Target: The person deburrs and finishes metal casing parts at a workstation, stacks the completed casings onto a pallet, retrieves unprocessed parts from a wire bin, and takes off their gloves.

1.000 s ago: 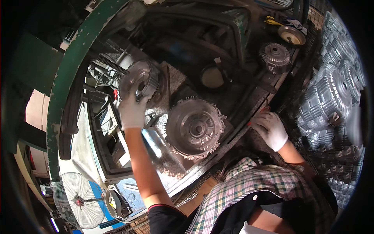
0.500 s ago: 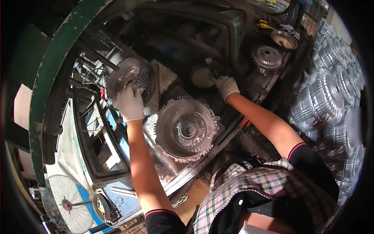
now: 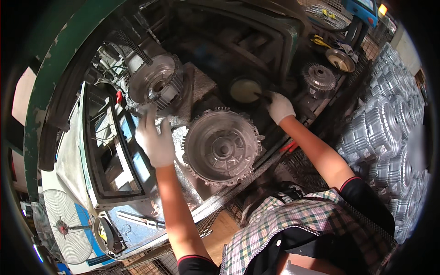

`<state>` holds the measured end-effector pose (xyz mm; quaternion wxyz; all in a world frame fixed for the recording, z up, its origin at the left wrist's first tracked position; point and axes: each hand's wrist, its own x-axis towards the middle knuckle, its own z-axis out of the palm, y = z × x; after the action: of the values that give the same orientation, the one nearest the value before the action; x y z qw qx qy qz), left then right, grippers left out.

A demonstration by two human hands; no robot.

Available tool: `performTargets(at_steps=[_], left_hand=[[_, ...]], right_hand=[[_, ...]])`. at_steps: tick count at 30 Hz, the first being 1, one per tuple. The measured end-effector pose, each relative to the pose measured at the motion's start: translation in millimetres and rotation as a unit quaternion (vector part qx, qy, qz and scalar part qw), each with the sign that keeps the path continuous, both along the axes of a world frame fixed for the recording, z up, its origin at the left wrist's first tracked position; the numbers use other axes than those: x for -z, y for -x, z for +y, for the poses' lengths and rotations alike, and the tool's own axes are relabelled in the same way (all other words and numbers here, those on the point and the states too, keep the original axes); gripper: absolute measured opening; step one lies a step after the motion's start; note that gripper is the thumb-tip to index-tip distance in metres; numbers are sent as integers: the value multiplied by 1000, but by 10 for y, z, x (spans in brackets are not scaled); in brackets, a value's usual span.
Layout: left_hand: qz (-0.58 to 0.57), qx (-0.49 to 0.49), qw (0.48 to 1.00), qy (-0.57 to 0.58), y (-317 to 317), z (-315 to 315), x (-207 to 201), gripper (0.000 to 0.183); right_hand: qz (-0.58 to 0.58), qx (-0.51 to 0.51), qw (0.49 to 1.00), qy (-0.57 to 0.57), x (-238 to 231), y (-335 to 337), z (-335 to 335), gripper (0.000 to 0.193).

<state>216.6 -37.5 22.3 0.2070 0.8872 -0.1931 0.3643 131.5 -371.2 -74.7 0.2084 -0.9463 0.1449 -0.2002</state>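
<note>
My right hand (image 3: 280, 109), in a white glove, grips the dark handle of a brush (image 3: 263, 96). The brush's far end reaches into a round dark bowl (image 3: 232, 86) of pale liquid; its bristles are hard to make out. My gloved left hand (image 3: 156, 140) is empty, its fingers apart, just below a finned metal housing (image 3: 149, 73) at the upper left. Between my hands a larger round metal housing (image 3: 191, 149) lies open side up on the bench, with a central hub and lugs round its rim.
A smaller finned metal part (image 3: 319, 77) stands at the right, near a round metal pan (image 3: 339, 59) and yellow-handled tool (image 3: 321, 41). Stacked silvery housings (image 3: 371, 128) fill the right side. A green machine frame (image 3: 46, 87) and a fan (image 3: 64, 227) are at left.
My left hand has drawn back from the finned housing and opened. My right hand has shifted right, and the brush, raised beside the bowl before, now points into it. The view has shifted slightly.
</note>
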Motion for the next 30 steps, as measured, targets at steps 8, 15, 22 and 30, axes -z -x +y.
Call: performTargets(at_steps=[8,15,22,30], left_hand=[[298,-178,898,270,1449,731,1443,30],[336,-210,901,179,1932,662,1961,35],[351,-214,901,138,1926,666,1843,23],[352,-156,918,93,1936,636,1805,19]], right_hand=[[-54,20,998,21,-697,54,-9,22],[-231,-230,891,-317,-1818,-1306,428,28],[-246,-206,827,-462,-2148,-2148,995,27],[-281,-124,945,-111,-2099,-1014,966,25]])
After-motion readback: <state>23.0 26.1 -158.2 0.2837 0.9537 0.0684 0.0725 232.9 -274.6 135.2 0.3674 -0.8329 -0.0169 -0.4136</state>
